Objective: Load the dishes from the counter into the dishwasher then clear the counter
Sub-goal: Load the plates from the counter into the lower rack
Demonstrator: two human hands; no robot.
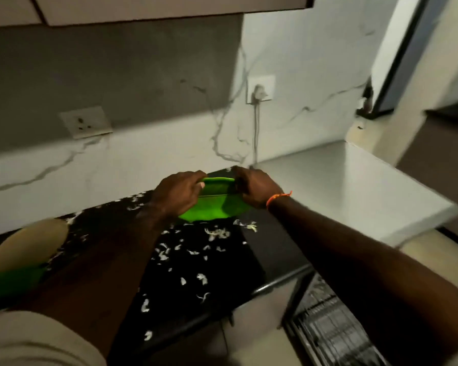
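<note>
Green plate (209, 207) — gripped between both hands

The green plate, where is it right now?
In the head view the green plate is at the back of the black counter, gripped between the left hand and right hand, near the marble wall.

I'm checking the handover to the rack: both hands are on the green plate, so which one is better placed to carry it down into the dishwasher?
Probably the right hand. It grips the green plate on the side nearer the open dishwasher rack, which sits low on the right. The left hand would have to cross over.
</note>
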